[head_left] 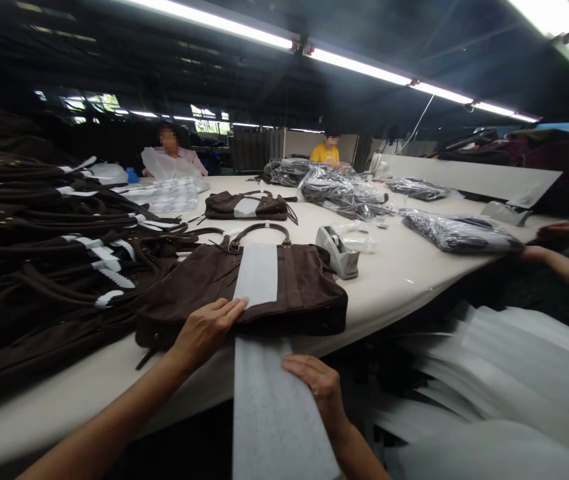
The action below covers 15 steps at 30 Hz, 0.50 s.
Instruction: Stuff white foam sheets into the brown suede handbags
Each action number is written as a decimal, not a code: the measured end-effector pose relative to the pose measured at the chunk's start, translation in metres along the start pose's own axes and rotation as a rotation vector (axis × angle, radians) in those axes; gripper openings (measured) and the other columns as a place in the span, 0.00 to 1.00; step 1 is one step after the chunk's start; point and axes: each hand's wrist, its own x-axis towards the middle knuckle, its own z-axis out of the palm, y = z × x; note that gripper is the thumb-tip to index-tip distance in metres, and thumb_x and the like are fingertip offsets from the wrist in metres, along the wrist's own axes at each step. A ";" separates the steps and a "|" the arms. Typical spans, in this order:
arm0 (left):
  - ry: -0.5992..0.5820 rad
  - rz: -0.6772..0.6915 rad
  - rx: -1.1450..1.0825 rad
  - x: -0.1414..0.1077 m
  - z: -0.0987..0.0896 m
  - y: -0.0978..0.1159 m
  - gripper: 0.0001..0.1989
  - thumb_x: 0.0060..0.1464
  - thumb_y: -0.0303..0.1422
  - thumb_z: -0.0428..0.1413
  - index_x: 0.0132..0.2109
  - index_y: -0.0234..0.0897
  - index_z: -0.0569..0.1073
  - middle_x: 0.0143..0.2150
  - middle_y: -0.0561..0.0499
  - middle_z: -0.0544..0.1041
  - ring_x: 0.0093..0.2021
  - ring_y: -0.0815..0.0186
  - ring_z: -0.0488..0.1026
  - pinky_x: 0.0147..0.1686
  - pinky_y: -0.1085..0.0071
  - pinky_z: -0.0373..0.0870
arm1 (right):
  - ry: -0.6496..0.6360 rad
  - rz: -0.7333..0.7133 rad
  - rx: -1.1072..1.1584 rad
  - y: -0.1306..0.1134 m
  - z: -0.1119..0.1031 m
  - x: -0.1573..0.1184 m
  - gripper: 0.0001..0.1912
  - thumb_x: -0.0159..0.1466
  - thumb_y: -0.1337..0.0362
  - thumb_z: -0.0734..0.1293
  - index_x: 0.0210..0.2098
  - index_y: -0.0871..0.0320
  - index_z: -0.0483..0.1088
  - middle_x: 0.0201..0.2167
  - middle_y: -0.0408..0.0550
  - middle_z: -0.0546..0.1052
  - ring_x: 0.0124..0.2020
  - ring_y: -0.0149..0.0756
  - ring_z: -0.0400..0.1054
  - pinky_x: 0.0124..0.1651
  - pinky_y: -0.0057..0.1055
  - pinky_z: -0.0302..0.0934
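This is a factory workroom where bags are packed by hand: dark brown fabric handbags with looped handles [304, 283] lie in the middle and are heaped at the left of a long cream-coloured work table [389, 267], across from bags in clear plastic wrapping [459, 233]. Long white tube lights [359, 65] run under a dark, high ceiling, a grey tape dispenser [338, 253] sits beside a bag, and people in pink [194, 160] and yellow tops [325, 153] are at the far side.
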 end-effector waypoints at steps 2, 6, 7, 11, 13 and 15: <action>-0.048 0.028 0.066 0.006 0.002 0.021 0.23 0.60 0.20 0.46 0.60 0.31 0.69 0.53 0.43 0.78 0.46 0.61 0.75 0.44 0.68 0.73 | 0.028 -0.089 -0.044 -0.012 0.009 0.000 0.20 0.65 0.74 0.63 0.51 0.47 0.74 0.41 0.45 0.81 0.38 0.38 0.75 0.40 0.35 0.70; -0.145 0.047 0.145 0.010 0.003 0.041 0.24 0.59 0.18 0.46 0.60 0.30 0.68 0.52 0.43 0.77 0.45 0.61 0.75 0.42 0.69 0.72 | 0.099 -0.148 -0.081 -0.030 0.019 0.020 0.21 0.65 0.77 0.61 0.51 0.49 0.74 0.39 0.46 0.81 0.35 0.37 0.73 0.37 0.34 0.69; -0.172 0.059 0.144 0.010 0.003 0.041 0.24 0.59 0.18 0.45 0.61 0.30 0.67 0.52 0.43 0.77 0.45 0.61 0.74 0.43 0.68 0.72 | 0.119 -0.124 -0.075 -0.032 0.017 0.026 0.19 0.65 0.76 0.61 0.49 0.50 0.75 0.37 0.46 0.81 0.35 0.37 0.72 0.37 0.34 0.69; -0.253 0.086 0.107 0.002 0.002 0.034 0.27 0.59 0.18 0.44 0.64 0.32 0.63 0.55 0.44 0.75 0.48 0.60 0.73 0.45 0.65 0.71 | 0.133 -0.096 -0.133 -0.033 0.003 0.049 0.13 0.65 0.74 0.63 0.42 0.55 0.76 0.38 0.48 0.80 0.40 0.38 0.71 0.43 0.35 0.68; -0.242 0.071 0.063 0.000 0.003 0.031 0.28 0.60 0.19 0.44 0.66 0.35 0.61 0.56 0.45 0.74 0.49 0.61 0.72 0.47 0.66 0.69 | 0.126 -0.145 -0.252 -0.028 -0.001 0.058 0.13 0.66 0.73 0.61 0.40 0.56 0.76 0.49 0.53 0.77 0.52 0.43 0.68 0.53 0.41 0.65; -0.199 0.046 -0.022 -0.002 0.005 0.030 0.27 0.60 0.19 0.45 0.64 0.39 0.63 0.55 0.47 0.74 0.48 0.62 0.71 0.47 0.67 0.68 | 0.088 -0.173 -0.375 -0.019 -0.003 0.066 0.12 0.68 0.70 0.60 0.39 0.58 0.76 0.55 0.56 0.74 0.59 0.46 0.63 0.58 0.45 0.60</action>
